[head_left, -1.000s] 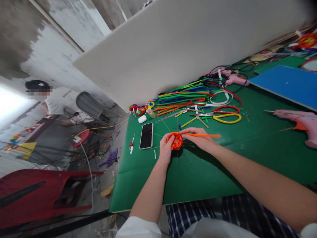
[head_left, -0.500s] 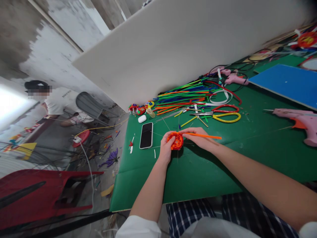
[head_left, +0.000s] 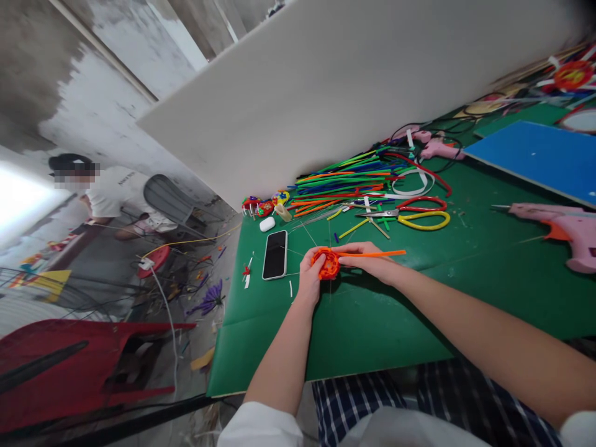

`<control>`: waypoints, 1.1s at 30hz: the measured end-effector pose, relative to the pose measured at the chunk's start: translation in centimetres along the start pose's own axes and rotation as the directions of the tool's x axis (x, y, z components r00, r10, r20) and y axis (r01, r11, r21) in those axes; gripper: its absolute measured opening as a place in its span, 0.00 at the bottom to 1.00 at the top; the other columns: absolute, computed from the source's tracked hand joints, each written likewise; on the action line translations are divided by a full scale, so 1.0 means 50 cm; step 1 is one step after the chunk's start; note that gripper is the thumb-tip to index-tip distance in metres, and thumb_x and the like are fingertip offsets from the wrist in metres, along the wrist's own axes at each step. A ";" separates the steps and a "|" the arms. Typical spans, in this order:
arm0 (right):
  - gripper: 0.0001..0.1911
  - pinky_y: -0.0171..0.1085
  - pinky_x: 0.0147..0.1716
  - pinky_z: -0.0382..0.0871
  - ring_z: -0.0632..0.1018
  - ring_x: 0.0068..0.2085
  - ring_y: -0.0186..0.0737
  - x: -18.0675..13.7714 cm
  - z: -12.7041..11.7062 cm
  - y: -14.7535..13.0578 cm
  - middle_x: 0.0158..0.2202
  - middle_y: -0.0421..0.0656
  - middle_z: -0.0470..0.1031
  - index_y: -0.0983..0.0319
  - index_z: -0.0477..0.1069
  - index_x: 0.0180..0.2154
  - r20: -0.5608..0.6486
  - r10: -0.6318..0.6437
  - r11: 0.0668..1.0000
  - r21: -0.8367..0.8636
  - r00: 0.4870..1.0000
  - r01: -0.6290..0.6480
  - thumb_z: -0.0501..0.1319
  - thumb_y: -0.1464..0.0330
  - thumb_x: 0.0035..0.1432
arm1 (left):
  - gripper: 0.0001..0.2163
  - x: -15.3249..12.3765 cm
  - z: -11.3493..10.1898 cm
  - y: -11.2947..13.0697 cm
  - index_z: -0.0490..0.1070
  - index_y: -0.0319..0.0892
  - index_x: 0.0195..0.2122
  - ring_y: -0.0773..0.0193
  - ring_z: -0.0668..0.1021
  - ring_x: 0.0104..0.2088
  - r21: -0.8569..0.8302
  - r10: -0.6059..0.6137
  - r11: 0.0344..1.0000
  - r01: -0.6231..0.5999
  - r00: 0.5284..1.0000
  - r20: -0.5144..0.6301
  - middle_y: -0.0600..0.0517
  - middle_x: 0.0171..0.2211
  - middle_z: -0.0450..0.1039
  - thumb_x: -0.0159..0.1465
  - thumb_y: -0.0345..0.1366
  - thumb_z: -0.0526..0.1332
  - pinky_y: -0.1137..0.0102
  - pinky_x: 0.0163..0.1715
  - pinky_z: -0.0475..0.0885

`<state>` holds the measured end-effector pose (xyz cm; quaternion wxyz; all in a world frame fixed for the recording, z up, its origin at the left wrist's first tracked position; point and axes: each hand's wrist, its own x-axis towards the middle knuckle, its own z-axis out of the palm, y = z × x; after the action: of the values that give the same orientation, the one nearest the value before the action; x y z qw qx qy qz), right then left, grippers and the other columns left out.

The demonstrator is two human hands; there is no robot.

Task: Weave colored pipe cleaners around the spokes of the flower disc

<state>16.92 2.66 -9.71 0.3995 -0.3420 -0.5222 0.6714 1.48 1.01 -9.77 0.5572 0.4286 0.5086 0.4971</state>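
Between my hands, above the green table, is a round woven piece (head_left: 331, 265) of orange and red pipe cleaners, with thin wires sticking out from it like spokes. My left hand (head_left: 309, 271) grips its left side, the thumb lying over its face. At its right edge my right hand (head_left: 365, 256) is closed, fingers pinched against the rim and an orange pipe cleaner (head_left: 388, 253). That strand runs from the woven piece past my fingers, its free end pointing right. The exact grip of my right fingertips is partly hidden.
Beyond my hands lie scissors (head_left: 421, 214) with red and yellow handles and a heap of coloured pipe cleaners (head_left: 344, 177). A phone (head_left: 275, 254) is on the left, a pink glue gun (head_left: 559, 230) on the right, near a blue board (head_left: 535, 158). Another person (head_left: 109, 192) sits far left.
Both hands and the woven piece have shifted slightly left. My right fingers have moved in closer along the rim, and the orange strand's free end sits further left.
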 end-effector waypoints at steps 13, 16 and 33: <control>0.14 0.31 0.24 0.66 0.72 0.28 0.34 0.021 0.006 0.014 0.30 0.43 0.73 0.63 0.72 0.32 -0.207 -0.061 0.994 -0.098 0.976 0.041 0.59 0.63 0.41 | 0.14 0.015 -0.003 -0.004 0.65 0.40 0.38 0.70 0.71 0.25 0.105 0.139 0.985 -0.140 0.990 0.014 0.50 0.34 0.69 0.50 0.37 0.58 0.76 0.23 0.68; 0.13 0.31 0.22 0.66 0.71 0.26 0.33 0.024 0.007 0.021 0.27 0.43 0.73 0.64 0.72 0.29 -0.237 -0.077 0.990 -0.132 0.969 0.046 0.59 0.62 0.40 | 0.16 0.010 -0.002 -0.001 0.64 0.40 0.40 0.71 0.71 0.23 0.088 0.141 0.986 -0.144 0.989 0.048 0.50 0.33 0.69 0.49 0.38 0.58 0.77 0.18 0.66; 0.12 0.35 0.25 0.67 0.71 0.22 0.34 -0.016 0.027 0.030 0.20 0.40 0.70 0.62 0.67 0.24 -0.413 -0.108 0.984 -0.172 0.904 0.039 0.60 0.60 0.39 | 0.18 -0.164 -0.005 0.049 0.65 0.43 0.43 0.62 0.69 0.42 0.157 0.497 0.867 -0.472 0.820 -0.282 0.47 0.44 0.64 0.49 0.31 0.60 0.68 0.41 0.64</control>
<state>15.83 1.17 -10.82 0.4989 -0.4894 -0.4884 0.5225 1.02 -6.75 -6.23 0.3070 0.4815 0.4841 0.6630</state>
